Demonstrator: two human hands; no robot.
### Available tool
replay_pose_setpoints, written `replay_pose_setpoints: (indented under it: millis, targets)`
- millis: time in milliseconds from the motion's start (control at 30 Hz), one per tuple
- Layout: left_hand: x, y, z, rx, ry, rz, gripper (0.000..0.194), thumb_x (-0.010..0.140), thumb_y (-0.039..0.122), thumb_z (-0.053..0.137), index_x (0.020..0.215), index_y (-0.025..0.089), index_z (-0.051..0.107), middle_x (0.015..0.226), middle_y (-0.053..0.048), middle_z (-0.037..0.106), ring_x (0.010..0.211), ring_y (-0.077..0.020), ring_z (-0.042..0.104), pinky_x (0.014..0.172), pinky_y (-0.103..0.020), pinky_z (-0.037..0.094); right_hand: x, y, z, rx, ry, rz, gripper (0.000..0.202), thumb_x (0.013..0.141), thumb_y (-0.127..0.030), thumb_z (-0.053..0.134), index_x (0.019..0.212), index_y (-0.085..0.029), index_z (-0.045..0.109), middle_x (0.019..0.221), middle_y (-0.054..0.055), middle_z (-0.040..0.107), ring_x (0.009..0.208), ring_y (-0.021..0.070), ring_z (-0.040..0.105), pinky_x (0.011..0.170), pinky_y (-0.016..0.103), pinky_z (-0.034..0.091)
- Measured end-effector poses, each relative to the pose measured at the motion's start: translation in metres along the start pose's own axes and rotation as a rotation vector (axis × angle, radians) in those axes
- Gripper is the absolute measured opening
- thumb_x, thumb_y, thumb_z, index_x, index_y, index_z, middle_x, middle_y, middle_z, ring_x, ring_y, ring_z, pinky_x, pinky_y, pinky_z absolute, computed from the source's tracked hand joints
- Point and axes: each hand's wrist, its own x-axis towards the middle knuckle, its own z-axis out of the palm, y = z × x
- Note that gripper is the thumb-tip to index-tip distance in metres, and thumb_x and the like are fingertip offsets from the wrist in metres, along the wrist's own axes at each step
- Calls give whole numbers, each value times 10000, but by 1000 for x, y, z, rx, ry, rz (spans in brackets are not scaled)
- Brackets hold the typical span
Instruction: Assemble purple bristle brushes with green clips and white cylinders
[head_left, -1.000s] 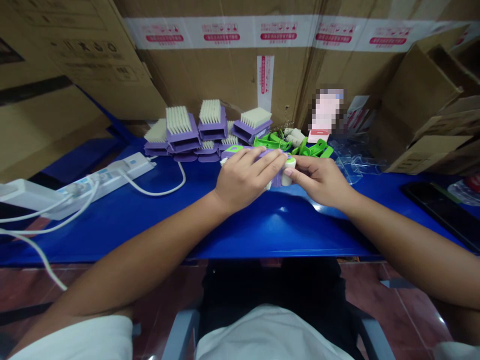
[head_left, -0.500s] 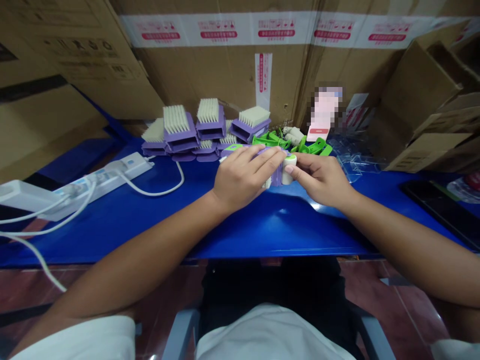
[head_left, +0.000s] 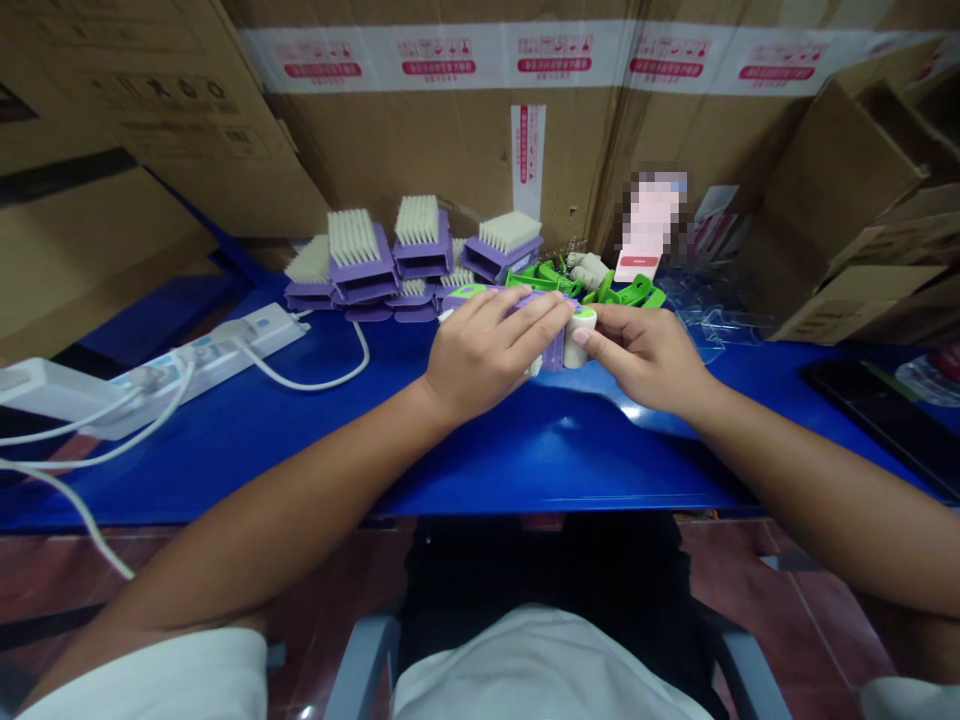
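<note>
My left hand [head_left: 480, 352] is closed over a purple and green plastic piece [head_left: 553, 350] with white parts, perhaps a brush; the palm and fingers hide most of it. At its right end sits a white ribbed knob [head_left: 577, 345] with a green top. My right hand [head_left: 651, 358] pinches this knob between thumb and fingers. Just behind my hands lie several bright green plastic parts [head_left: 634, 292] and small white cylinders [head_left: 589, 270]. Several purple brush heads with white bristles [head_left: 361, 275] are piled to the left of them.
A white power strip [head_left: 195, 370] with plugged-in cables lies on the blue table [head_left: 525, 470] at left. Cardboard boxes [head_left: 450, 140] stand behind. A lit phone [head_left: 649, 230] leans at the back, clear plastic [head_left: 712, 325] lies beside it, and a dark phone-like slab [head_left: 885, 425] is at right.
Almost nothing differs. Both hands keep their hold on the purple piece and its knob, with only a very slight shift of the right fingers and the view.
</note>
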Motion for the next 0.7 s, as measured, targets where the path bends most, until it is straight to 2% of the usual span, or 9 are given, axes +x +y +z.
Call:
replay_pose_setpoints:
  millis: [133,333,533,700]
  targets:
    - [0,1,-2,45,25,28,478,1174,406,477,1569,208,660,1465,-128,789,1374,-335,734,1133,-489,589,0,-2,-1,0,-10,-6,420,1069,-575,689,965,-186,811,803,51,807,724,210,681,673,324,494]
    - [0,3,2,24,35,-2,455,1150,324,525,1559,181,666,1453,-130,797,1349,-320,751,1128,-454,593,1,-2,-1,-67,-17,-40,483,1081,-607,650,878,-185,769,767,43,769,681,188,629,647,308,456]
    - [0,4,3,-37,-4,-63,465,1143,350,538,1566,209,668,1473,-127,788,1383,-319,738,1156,-457,583,0,-1,-3,-129,-14,-71,410,1089,-508,629,873,-184,755,764,35,755,677,177,621,648,292,443]
    - [0,5,1,-34,-13,-56,463,1138,325,543,1568,215,672,1477,-120,786,1377,-329,740,1155,-469,586,-1,-2,-3,-162,-15,-58,394,1079,-491,639,854,-186,746,745,32,743,644,165,594,624,294,412]
